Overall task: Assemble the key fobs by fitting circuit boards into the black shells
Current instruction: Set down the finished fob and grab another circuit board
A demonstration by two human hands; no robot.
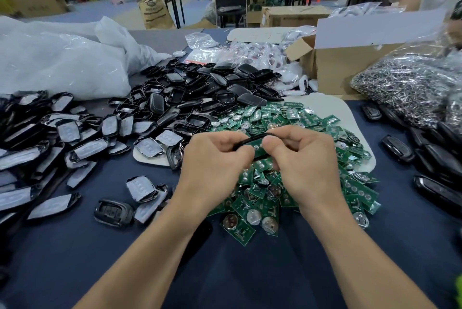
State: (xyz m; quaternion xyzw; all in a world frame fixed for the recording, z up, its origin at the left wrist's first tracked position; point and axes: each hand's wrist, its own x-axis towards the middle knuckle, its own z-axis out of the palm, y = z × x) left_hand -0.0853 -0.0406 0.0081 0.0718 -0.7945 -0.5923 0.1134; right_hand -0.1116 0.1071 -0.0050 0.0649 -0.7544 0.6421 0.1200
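Where the table [75, 258] shows between the stock, its surface is a dark blue cloth. White plastic bags [57, 63] lie bunched at the far left. An open cardboard box [337, 66] stands at the far right, and just beside it, nearer the camera, is a clear bag of metal rings [405, 93].

A heap of black shells [200, 93] fills the centre of the table, most of them hollow side up. To its left is a spread of black parts with pale film faces [67, 133], reaching the left edge. To the right of the shells, and touching them, a pile of green circuit boards [287, 118] rests on a white sheet [355, 113] and spills over the sheet's near edge onto the cloth. Many boards carry a round silver cell. Closed black fobs [437, 158] lie along the right edge. A single black fob [113, 211] lies face up near the left forearm.

Both hands are held above the near part of the board pile. The left hand [215, 156] and the right hand [307, 156] have their fingers curled. Together they grip one black shell [257, 136], one hand at each end, with the thumbs on its near side. A green board [260, 146] shows in the shell between the thumbs. Whether it is fully seated cannot be told.
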